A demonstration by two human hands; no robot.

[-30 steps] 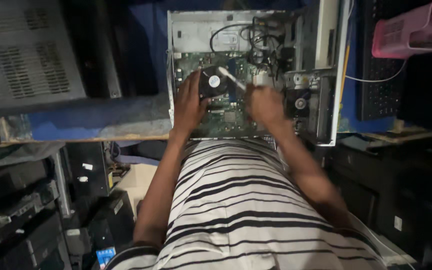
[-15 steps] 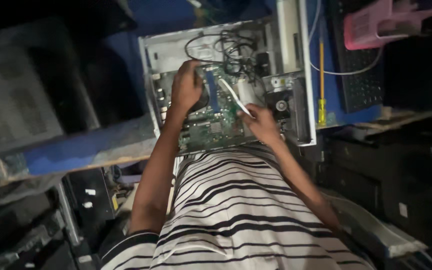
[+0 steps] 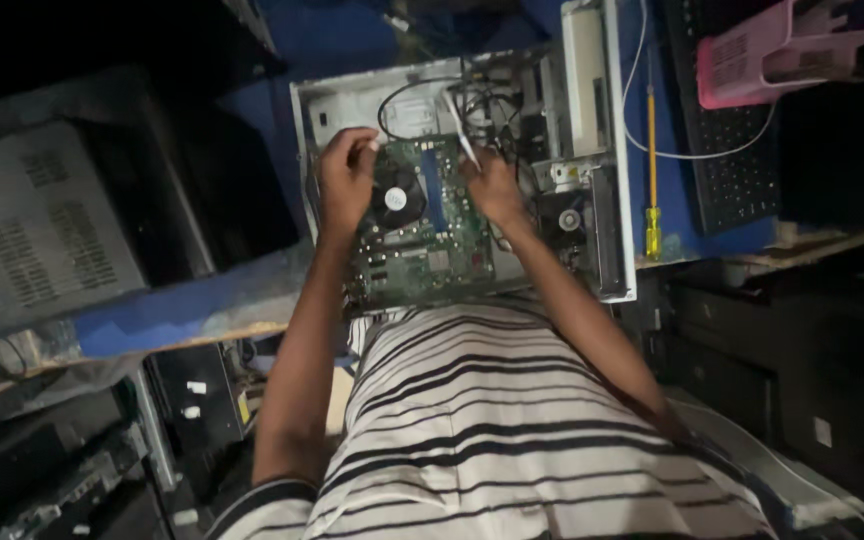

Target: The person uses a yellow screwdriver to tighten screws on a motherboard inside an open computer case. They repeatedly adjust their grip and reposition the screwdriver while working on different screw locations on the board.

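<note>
Working inside an open desktop computer case (image 3: 607, 150) lying on its side on the blue counter (image 3: 192, 300), side panel off. The green motherboard (image 3: 432, 245) sits in the middle of the case, with the round black CPU fan (image 3: 397, 195) near its upper left.

Left hand (image 3: 347, 180) rests at the left edge of the board just beside the fan, fingers curled; I can't tell whether it grips anything. Right hand (image 3: 492, 185) is closed around a thin white tool or cable (image 3: 460, 130) that points up toward the black cable bundle (image 3: 492, 95) at the top of the case.

My read on doing this well:
- Steady the board by its edge with the left hand, off the components.
- Keep the white piece in line with whatever it meets, no sideways levering.
- Keep loose cables out of the fan.
- Light is poor, so go slow.

A yellow-handled screwdriver (image 3: 653, 215) lies on the counter right of the case, a black keyboard (image 3: 727, 150) beyond it, a pink basket (image 3: 782, 50) at top right.
</note>
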